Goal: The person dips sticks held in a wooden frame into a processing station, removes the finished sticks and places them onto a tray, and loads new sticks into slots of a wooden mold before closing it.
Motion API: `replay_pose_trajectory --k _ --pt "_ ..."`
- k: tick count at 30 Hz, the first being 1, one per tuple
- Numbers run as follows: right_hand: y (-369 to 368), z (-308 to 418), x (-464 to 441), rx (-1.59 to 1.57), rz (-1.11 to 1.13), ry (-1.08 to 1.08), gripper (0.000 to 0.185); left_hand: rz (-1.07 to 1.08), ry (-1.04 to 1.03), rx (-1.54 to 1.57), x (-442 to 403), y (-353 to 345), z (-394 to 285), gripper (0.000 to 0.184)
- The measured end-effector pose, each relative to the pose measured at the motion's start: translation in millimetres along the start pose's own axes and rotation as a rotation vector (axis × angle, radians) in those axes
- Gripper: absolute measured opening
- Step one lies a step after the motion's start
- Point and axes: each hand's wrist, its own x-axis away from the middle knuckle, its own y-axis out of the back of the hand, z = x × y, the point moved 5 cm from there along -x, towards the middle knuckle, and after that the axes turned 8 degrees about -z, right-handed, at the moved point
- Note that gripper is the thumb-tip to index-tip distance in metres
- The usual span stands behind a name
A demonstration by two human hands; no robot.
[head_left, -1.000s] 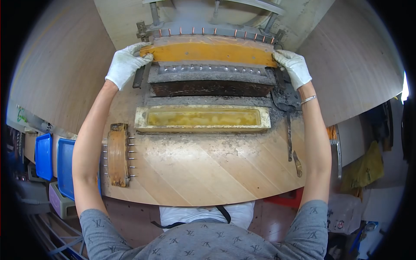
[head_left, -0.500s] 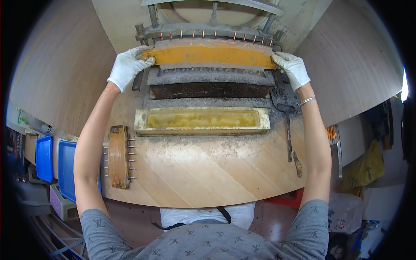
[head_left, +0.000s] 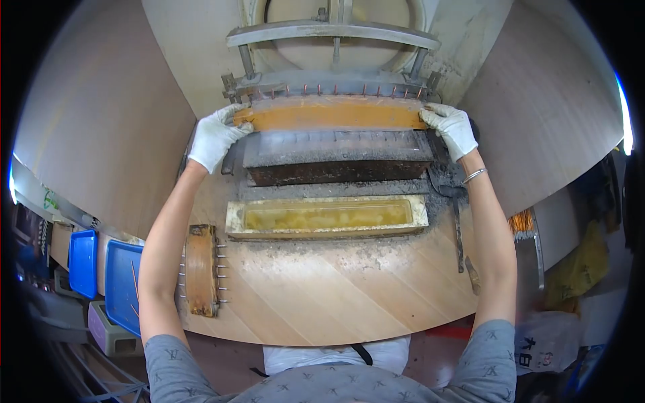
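My left hand (head_left: 218, 136), in a white glove, grips the left end of a long orange-brown bar (head_left: 329, 114). The bar's right end is held by my right hand (head_left: 451, 129), also gloved. Copper-coloured pins stick up in a row along the bar's far side. Just in front of the bar lies a long dark trough (head_left: 339, 172) with a grey, crusted rim; haze blurs its inside. Nearer to me is a pale rectangular tray (head_left: 327, 233) with yellowish contents.
A shorter brown block with metal pins (head_left: 201, 270) lies on the table (head_left: 322, 295) at the left. Dark tongs (head_left: 458, 232) and a small brown tool (head_left: 473, 275) are at the right. A metal frame (head_left: 332, 30) stands behind. Blue trays (head_left: 83, 263) are at far left.
The camera view has shifted, so the scene sits lower in the frame and more of the back frame shows. Both hands still hold the bar, and haze now veils the dark trough's inside.
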Motion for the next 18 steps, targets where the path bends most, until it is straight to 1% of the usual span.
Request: replay_pose_trajectory --k 5,6,9,12,13,14,15,17,18 --pt "-4 6 2 -0.030 -0.005 0.024 0.040 -0.026 0.014 -0.006 -3 0 1 0.043" --pt "-4 7 0 -0.010 -0.019 0.069 0.040 -0.024 0.011 -0.006 -3 0 -3 0.043" --pt "1 10 -3 -0.007 -0.041 0.012 0.040 -0.009 -0.018 -0.059 -6 1 -17 0.043" --pt "11 18 -6 -0.007 -0.076 0.081 0.041 -0.048 -0.100 0.014 -15 6 -30 0.042" --pt "15 21 -5 -0.018 -0.088 0.073 0.041 -0.062 -0.113 -0.057 -18 10 -35 0.041" --pt "20 25 -2 -0.047 -0.106 0.110 0.041 -0.073 -0.126 -0.126 -20 15 -37 0.041" --pt "27 30 2 -0.075 -0.126 0.149 0.040 -0.066 -0.107 -0.089 -23 19 -36 0.041" --pt "41 36 16 -0.058 -0.096 0.124 0.039 -0.049 -0.074 0.005 -14 25 -54 0.042" --pt "49 41 30 -0.087 -0.084 0.061 0.037 -0.029 -0.073 -0.022 -3 26 -69 0.042"
